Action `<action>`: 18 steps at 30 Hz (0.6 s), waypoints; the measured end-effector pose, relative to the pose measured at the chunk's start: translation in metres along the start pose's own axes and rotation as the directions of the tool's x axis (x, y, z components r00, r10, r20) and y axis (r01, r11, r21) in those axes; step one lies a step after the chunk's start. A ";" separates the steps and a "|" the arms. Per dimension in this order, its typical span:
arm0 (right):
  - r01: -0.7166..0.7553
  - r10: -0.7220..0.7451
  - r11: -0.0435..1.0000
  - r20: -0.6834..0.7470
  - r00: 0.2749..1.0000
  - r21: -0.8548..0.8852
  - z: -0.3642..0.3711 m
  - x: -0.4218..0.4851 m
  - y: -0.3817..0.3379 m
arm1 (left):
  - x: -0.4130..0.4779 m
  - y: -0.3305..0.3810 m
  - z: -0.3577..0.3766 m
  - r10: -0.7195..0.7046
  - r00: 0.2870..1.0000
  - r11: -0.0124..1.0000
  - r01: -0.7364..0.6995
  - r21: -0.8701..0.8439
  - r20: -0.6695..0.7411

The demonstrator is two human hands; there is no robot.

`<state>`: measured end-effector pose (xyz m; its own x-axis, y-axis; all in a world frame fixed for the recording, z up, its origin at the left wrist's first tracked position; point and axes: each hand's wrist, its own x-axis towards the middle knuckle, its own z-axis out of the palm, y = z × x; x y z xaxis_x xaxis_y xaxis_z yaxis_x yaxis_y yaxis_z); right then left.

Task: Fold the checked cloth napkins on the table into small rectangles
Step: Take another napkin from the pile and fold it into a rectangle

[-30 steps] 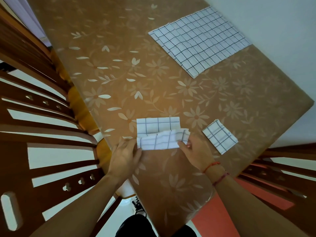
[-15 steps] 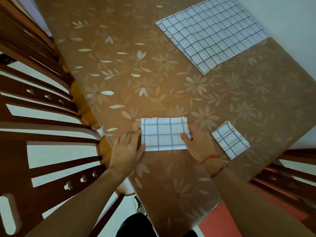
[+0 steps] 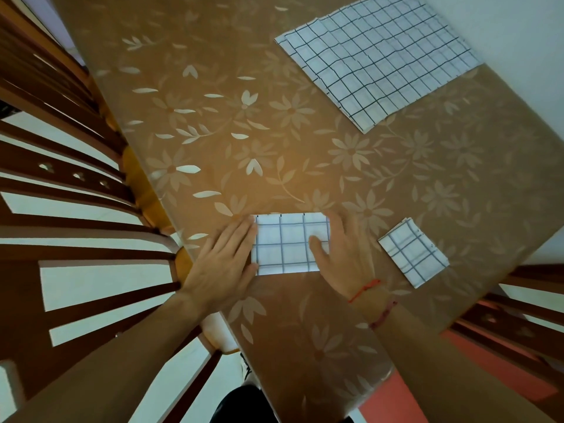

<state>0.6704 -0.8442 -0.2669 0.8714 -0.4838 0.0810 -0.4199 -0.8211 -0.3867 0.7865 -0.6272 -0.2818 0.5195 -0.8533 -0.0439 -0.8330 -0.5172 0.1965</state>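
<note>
The near napkin point(image 3: 287, 244) is white cloth with a thin dark grid, folded into a flat oblong; its long sides run across the view, close to the near edge of the counter point(image 3: 305, 148); the left hand point(image 3: 225, 261) lies flat against its left end, and the right hand point(image 3: 341, 254) covers its right end with straight fingers; just to its right, not touching it, lies the small folded napkin point(image 3: 413, 253), a compact rectangle turned at a slant, its layered edges showing at the far corner; well beyond, at the far right of the counter, the unfolded napkins point(image 3: 378, 56) lie spread flat, stacked with their left edges slightly offset
</note>
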 end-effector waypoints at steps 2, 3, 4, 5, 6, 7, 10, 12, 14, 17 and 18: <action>0.156 -0.150 0.985 0.083 0.985 -0.068 0.007 -0.001 -0.015 | 0.005 -0.004 0.003 0.023 0.997 0.999 -0.025 0.028 0.068; 0.225 -0.213 0.971 0.138 0.967 -0.083 0.013 -0.002 -0.022 | 0.007 -0.005 0.004 0.022 0.995 0.999 -0.027 0.043 0.100; 0.283 -0.263 0.955 0.191 0.946 -0.085 0.020 -0.003 -0.029 | 0.009 -0.006 0.006 0.023 0.992 0.998 -0.031 0.061 0.127; 0.331 -0.304 0.940 0.235 0.923 -0.086 0.027 -0.003 -0.035 | 0.010 -0.007 0.008 0.026 0.989 0.996 -0.038 0.079 0.143; 0.372 -0.336 0.923 0.270 0.902 -0.094 0.034 -0.002 -0.040 | 0.010 -0.008 0.010 0.031 0.988 0.994 -0.046 0.095 0.150; 0.405 -0.360 0.908 0.299 0.884 -0.104 0.040 -0.002 -0.044 | 0.010 -0.009 0.013 0.038 0.988 0.993 -0.054 0.104 0.148; 0.465 -0.395 0.875 0.356 0.847 -0.136 0.056 0.000 -0.048 | 0.010 -0.011 0.022 0.052 0.990 0.991 -0.067 0.117 0.131; 0.472 -0.391 0.868 0.374 0.841 -0.153 0.063 0.000 -0.047 | 0.010 -0.012 0.026 0.054 0.991 0.990 -0.069 0.122 0.121; 0.453 -0.372 0.879 0.376 0.849 -0.152 0.067 0.000 -0.045 | 0.010 -0.012 0.028 0.057 0.991 0.989 -0.072 0.126 0.119; 0.443 -0.364 0.883 0.370 0.855 -0.153 0.071 -0.001 -0.042 | 0.009 -0.012 0.031 0.059 0.992 0.989 -0.073 0.131 0.107; 0.438 -0.360 0.886 0.370 0.857 -0.151 0.071 -0.001 -0.041 | 0.009 -0.012 0.031 0.060 0.992 0.989 -0.074 0.129 0.108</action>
<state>0.7051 -0.7885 -0.3158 0.9914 -0.0069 -0.1310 -0.0292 -0.9852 -0.1686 0.7955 -0.6310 -0.3152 0.4448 -0.8850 -0.1378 -0.8867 -0.4568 0.0713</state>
